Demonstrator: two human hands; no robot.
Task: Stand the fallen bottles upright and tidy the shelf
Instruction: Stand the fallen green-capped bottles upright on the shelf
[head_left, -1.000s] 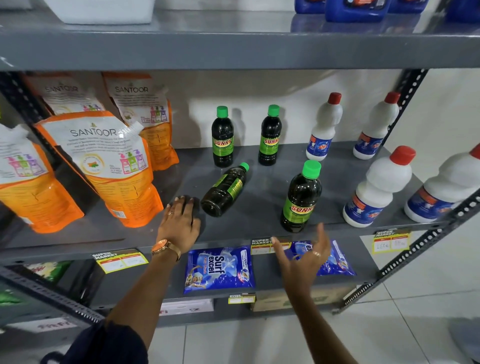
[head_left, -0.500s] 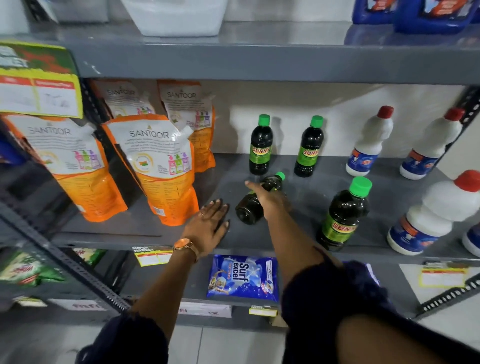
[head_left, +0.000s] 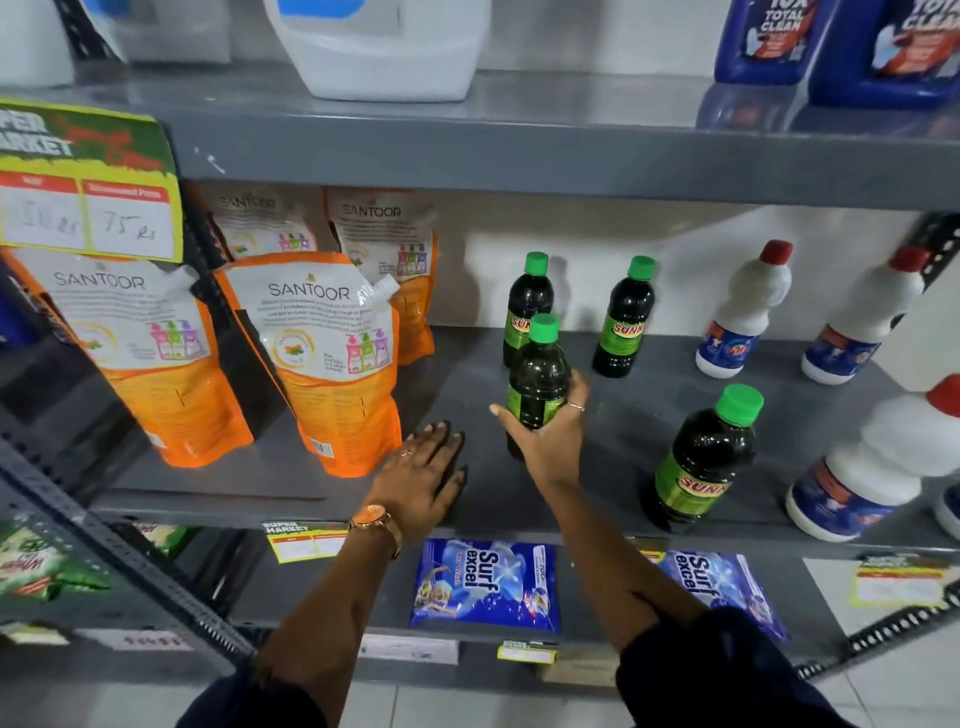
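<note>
My right hand (head_left: 545, 436) is shut on a dark green-capped Sunny bottle (head_left: 537, 371), which it holds upright at the middle of the grey shelf (head_left: 613, 431). My left hand (head_left: 423, 480) lies flat, palm down, on the shelf just left of it, holding nothing. Two more Sunny bottles (head_left: 527, 306) (head_left: 626, 317) stand upright at the back. Another Sunny bottle (head_left: 701, 462) stands near the front edge to the right.
Orange Santoor refill pouches (head_left: 322, 358) stand on the left. White red-capped bottles (head_left: 743, 312) stand at the right back and front (head_left: 878, 462). Blue Surf Excel packets (head_left: 485, 584) lie on the shelf below. Jugs sit on the shelf above.
My right hand reached in, took hold of the lying bottle and raised it upright. The left hand stayed flat on the shelf. The view moved closer and to the left.
</note>
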